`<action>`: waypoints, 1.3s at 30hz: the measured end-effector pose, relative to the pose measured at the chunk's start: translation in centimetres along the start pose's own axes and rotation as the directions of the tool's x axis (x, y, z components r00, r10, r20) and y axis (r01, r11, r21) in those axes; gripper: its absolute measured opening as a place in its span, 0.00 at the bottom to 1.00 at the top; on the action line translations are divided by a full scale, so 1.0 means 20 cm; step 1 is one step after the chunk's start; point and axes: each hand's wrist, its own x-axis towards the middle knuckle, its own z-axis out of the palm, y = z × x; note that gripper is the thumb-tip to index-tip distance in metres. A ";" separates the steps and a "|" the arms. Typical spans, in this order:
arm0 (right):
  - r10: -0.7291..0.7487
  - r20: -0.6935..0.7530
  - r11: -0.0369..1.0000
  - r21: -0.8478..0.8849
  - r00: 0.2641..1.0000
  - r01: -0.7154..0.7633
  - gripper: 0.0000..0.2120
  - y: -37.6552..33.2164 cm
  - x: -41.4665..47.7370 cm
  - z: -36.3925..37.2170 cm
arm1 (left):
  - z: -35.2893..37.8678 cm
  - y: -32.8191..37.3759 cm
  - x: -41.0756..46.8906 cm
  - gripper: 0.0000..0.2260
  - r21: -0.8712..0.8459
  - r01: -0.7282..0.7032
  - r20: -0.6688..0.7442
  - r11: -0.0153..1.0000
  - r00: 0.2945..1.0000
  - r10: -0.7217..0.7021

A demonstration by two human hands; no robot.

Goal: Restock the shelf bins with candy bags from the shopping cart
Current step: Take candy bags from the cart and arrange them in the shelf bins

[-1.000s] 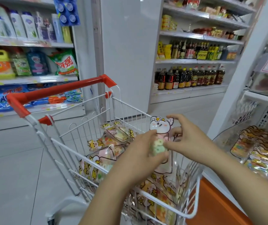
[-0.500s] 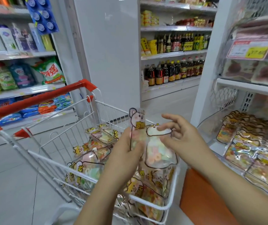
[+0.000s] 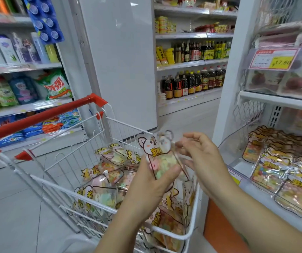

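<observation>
Risking a slip: we hold the candy bag (image 3: pixel 162 161) above the shopping cart (image 3: pixel 42 115) by its lower half, and the glossy film could slide out. Our left hand (image 3: pixel 150 185) clamps the bag, thumb across. Our right hand (image 3: pixel 201 159), at its 3 o'clock, touches the top edge; pinch unclear. The shelf bin (image 3: pixel 235 161) is further out at 3 o'clock.

fingertips of the right hand (image 3: pixel 204 161) and the top of the candy bag (image 3: pixel 162 161) are blurred; the shelf bin (image 3: pixel 236 143) runs off the right edge.
</observation>
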 end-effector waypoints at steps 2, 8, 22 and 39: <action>0.021 0.085 0.996 0.082 0.996 -0.028 0.10 0.00 -0.01 0.01 | -0.01 0.00 0.00 0.27 -0.058 0.005 -0.007 0.998 1.000 -0.005; -0.096 0.190 0.945 -0.291 0.977 0.149 0.16 0.00 -0.04 0.00 | -0.02 0.00 0.01 0.15 -0.159 0.000 -0.017 0.987 1.000 -0.003; 0.229 0.536 0.506 -0.779 0.813 0.370 0.17 0.00 0.16 -0.13 | -0.23 -0.01 0.06 0.38 0.018 0.039 -0.342 0.999 0.939 -0.030; 0.371 0.632 0.277 -0.775 0.681 0.568 0.16 0.15 0.35 -0.07 | -0.30 0.00 0.05 0.36 0.194 0.052 -0.394 0.980 0.919 0.029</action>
